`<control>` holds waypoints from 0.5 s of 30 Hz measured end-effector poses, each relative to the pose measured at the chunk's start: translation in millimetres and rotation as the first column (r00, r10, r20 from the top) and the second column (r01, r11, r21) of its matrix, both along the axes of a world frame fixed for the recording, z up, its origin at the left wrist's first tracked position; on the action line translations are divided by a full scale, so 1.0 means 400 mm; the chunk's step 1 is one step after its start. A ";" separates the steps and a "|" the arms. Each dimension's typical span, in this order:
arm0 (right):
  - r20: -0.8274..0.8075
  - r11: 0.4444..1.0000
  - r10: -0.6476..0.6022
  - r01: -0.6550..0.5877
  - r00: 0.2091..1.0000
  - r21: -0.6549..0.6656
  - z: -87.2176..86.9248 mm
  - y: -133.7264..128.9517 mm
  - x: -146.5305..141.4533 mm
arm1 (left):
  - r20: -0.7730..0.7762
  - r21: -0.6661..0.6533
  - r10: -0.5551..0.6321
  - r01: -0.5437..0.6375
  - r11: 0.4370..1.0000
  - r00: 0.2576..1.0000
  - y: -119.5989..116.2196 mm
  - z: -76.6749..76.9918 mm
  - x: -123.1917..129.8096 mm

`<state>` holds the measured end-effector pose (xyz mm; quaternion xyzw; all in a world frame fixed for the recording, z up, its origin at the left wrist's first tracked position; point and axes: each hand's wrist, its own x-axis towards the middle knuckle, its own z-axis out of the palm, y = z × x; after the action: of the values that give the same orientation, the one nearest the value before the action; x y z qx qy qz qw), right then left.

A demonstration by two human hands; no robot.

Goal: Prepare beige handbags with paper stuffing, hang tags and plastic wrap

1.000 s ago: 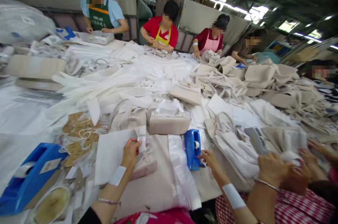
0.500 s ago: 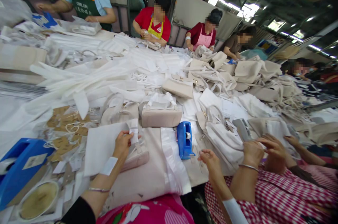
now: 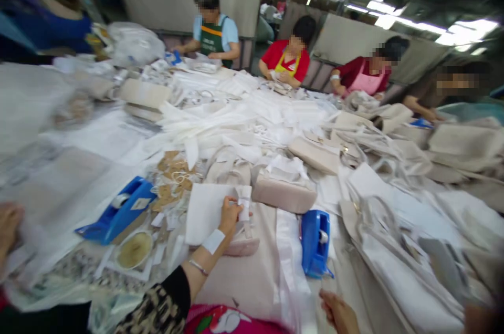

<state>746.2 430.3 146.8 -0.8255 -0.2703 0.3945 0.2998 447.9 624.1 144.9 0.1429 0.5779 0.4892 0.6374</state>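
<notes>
The right hand [image 3: 338,313] now hangs low, well back from the small blue tape dispenser [image 3: 315,242] its fingers were just beside; the neighbour's hands beyond its fingers are gone.

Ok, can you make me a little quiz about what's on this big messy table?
1. True or false: the left hand pinches a white paper sheet.
2. Which colour are both tape dispensers? A red, B blue, C green.
3. Fill in: the right hand is low in the picture, near the blue dispenser, and holds ____.

Key: 1 true. 2 B; the other dispenser is blue too. 3 nothing that can be seen.
</notes>
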 end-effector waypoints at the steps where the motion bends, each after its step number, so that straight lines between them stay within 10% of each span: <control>1: -0.065 0.999 0.050 -0.050 0.997 0.006 0.023 0.050 -0.028 | 0.005 0.007 0.015 -0.015 1.000 1.000 0.000 -0.005 0.001; 8: -0.019 0.724 0.676 -0.659 0.736 0.205 0.138 0.512 -0.423 | 0.069 0.060 0.050 -0.054 0.997 0.996 -0.009 -0.032 0.003; 15: 0.229 0.579 0.801 -0.813 0.553 -0.062 0.046 0.646 -0.551 | 0.133 0.131 0.084 -0.102 0.986 0.987 -0.008 -0.063 0.010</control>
<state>525.7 688.8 165.1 -0.6415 -0.6614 0.3818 0.0728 452.1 621.0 119.7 0.1279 0.5070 0.5654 0.6380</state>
